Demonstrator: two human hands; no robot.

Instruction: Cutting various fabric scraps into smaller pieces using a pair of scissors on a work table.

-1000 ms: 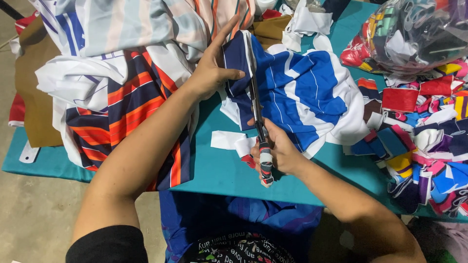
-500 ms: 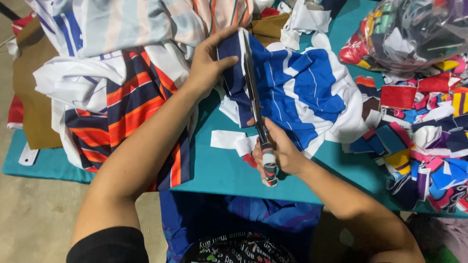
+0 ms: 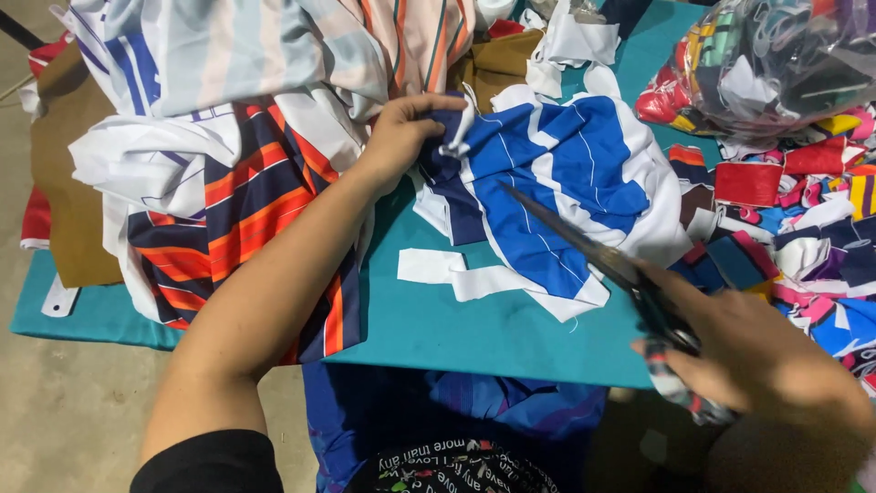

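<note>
The left hand has its grip closed on the top edge of the blue and white cloth, which lies spread on the teal worktop just right of a heap of orange and navy striped fabric. The right hand grips the handles of the scissors, whose long blades slant up and left over the cloth's lower part. A pile of coloured scraps lies at the right.
</note>
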